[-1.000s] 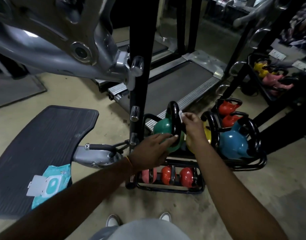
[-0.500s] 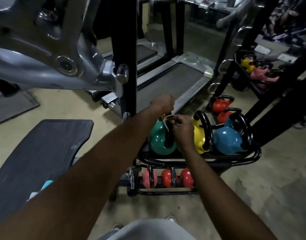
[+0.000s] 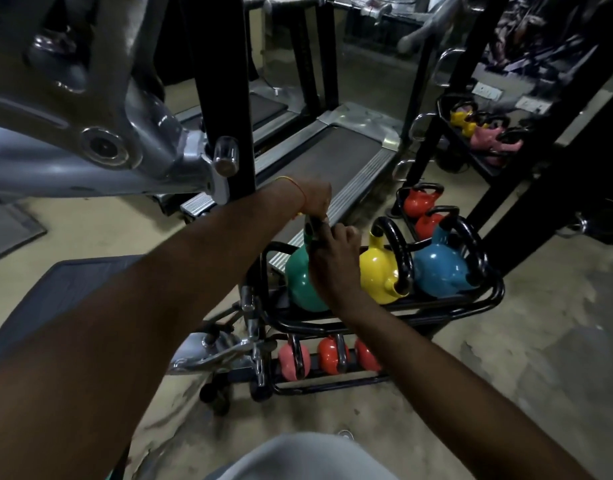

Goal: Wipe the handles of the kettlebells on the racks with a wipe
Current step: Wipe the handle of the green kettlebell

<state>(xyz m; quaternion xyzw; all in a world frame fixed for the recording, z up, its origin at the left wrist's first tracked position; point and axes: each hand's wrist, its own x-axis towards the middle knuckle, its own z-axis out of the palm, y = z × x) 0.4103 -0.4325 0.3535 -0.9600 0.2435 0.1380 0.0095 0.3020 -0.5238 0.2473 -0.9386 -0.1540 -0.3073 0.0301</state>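
— Where's the wipe [image 3: 326, 220]?
— It's a pale scrap atop the handle [image 3: 312, 236] of the green kettlebell [image 3: 298, 282] (leftmost on the upper rack [image 3: 436, 311]). The right hand [image 3: 333, 261] has its fingers curled round that handle. The left hand [image 3: 315, 198] fingers are hidden, so I can't tell.

The handle [image 3: 311, 233] of the green kettlebell [image 3: 298, 282] is mostly buried under the right hand [image 3: 336, 261] curled round it. The left hand [image 3: 315, 199] hides its own fingers. The wipe [image 3: 324, 219] is just a pale sliver, and the forearm half-covers a lower red kettlebell [image 3: 365, 355].
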